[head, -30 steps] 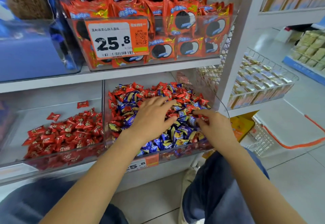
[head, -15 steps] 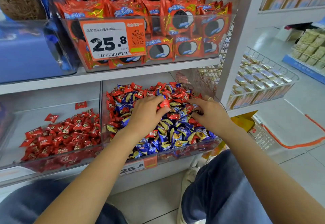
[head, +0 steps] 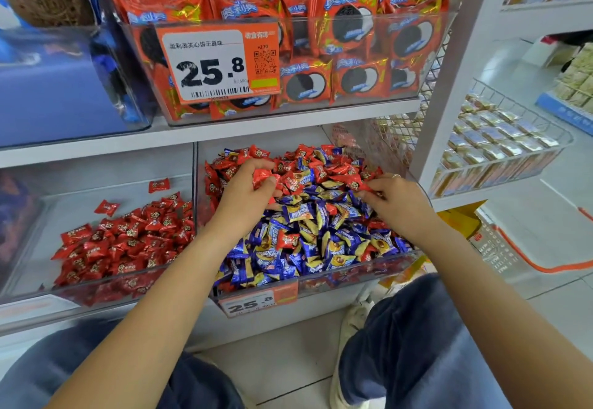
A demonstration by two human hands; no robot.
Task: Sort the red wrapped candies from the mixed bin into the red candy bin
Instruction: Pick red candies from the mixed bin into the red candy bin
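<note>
Mixed bin: sitting on the lower shelf just in front of the person's knees, holding blue-and-yellow candies toward its near wall and red ones heaped toward the back.
Left hand: reaching into the mixed bin, fingers curling round a small clutch of red wrapped candies, thumb pressing them in.
Right hand: working the right side of the heap, fingertips pinching at a red wrapper (whether it is actually gripping one I cannot tell).
Step in hand: gathering reds from the pile, not yet carrying them over.
Next move: judging by the full left hand, it is calling for a lift clear of the dividing wall and a swing leftward to drop them.
Candy axis: the clutched ones are lying bunched, twisted ends pointing every way, so no single long axis is readable.
Red candy bin: standing just beside the mixed bin on the left, already holding a spread of reds.
</note>
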